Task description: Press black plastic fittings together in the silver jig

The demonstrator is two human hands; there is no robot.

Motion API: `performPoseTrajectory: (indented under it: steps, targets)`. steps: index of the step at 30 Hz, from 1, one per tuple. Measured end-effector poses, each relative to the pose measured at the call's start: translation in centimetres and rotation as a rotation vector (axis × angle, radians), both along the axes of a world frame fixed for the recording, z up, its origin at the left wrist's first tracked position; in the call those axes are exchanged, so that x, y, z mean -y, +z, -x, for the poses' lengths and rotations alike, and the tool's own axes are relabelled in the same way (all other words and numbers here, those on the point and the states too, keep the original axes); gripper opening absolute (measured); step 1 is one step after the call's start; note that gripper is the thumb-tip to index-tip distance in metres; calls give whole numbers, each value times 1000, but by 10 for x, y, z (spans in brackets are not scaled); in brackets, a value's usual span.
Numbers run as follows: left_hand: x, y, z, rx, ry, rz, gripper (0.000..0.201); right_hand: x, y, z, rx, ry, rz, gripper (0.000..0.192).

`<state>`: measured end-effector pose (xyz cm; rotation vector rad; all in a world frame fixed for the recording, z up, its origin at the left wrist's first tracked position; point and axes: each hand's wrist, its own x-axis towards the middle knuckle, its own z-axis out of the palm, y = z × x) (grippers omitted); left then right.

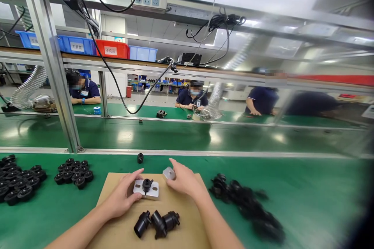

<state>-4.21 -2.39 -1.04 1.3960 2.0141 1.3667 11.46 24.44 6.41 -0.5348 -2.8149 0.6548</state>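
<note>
Head cam looking down at a brown cardboard sheet (178, 233) on the green bench (306, 186). Left hand (122, 196) is curled around the left end of a small grey metal plate (153, 191), thumb on its near edge, fingers over the far one. That plate lies flat with its long side running left to right, and a black plastic fitting (147, 184) sits on it sticking upward. Right hand (183, 179) is just right of the plate, fingers pinching a second grey metal block (168, 172) that's tilted up off the cardboard. Nearer to me, three loose black fittings (157, 222) lie on their sides. More black parts sit piled at left (73, 172) and right (245, 202)
</note>
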Motion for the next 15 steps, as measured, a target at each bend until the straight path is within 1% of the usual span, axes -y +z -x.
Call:
performPoseTrajectory:
  steps: [4, 6, 9, 11, 15]
  targets:
    - [0, -3, 0, -5, 2, 18, 71, 3, -5, 8, -143, 85, 66, 80]
    - [-1, -6, 2, 4, 3, 19, 72, 10, -6, 10, -269, 200, 184, 75]
    - [-3, -10, 4, 10, 4, 3, 74, 28, -4, 10, -458, 439, 359, 66]
    - [-4, -11, 5, 18, 13, -3, 75, 40, -1, 7, -480, 540, 370, 62]
    - [-5, -11, 5, 21, 15, -5, 76, 53, 4, 3, -393, 588, 335, 60]
